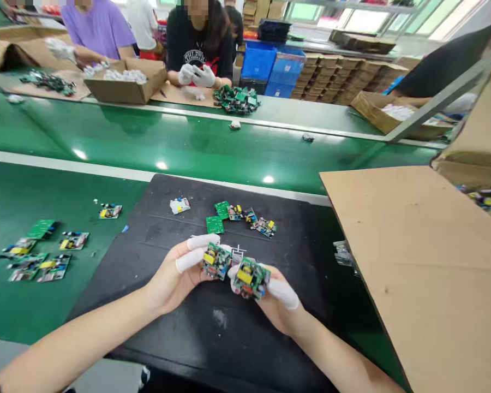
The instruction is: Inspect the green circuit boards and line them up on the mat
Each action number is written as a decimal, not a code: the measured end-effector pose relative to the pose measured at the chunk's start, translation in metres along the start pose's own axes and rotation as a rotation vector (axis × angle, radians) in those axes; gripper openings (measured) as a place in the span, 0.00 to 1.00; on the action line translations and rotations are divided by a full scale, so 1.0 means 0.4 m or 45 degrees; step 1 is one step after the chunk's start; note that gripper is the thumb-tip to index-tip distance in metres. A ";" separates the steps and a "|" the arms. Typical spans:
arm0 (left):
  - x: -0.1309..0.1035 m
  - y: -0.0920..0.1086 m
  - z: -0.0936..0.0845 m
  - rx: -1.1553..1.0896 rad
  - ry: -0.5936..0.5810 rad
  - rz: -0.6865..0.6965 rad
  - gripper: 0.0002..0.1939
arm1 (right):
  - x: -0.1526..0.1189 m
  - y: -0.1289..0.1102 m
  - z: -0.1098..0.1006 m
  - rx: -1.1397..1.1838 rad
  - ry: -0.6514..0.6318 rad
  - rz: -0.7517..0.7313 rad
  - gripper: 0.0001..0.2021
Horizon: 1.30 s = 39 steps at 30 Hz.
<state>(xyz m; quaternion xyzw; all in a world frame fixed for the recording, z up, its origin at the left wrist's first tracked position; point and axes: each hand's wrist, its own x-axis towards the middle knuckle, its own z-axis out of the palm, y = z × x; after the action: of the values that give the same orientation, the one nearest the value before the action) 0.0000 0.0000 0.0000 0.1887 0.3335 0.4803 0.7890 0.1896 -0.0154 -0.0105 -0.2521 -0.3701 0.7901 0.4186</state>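
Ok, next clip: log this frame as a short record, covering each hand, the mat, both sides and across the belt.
Left hand: grips a populated circuit board, yellow component showing
Right hand: grips a second populated circuit board, yellow component showing
Fingers: white finger cots on both hands
Black mat: loose board cluster beyond the hands, two boards green side up
Left of mat: loose circuit boards
Right of mat: cardboard sheet
Across belt: co-worker's white-gloved hands, circuit board heap
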 end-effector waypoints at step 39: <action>0.021 -0.001 -0.006 0.131 0.186 0.008 0.24 | 0.052 -0.071 -0.168 -1.488 0.851 -0.619 0.12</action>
<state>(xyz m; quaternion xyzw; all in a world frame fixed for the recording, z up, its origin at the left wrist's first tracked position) 0.0012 0.0071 -0.0046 0.1944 0.4139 0.4775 0.7503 0.2398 0.0380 -0.0297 -0.5741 -0.6305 0.2273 0.4704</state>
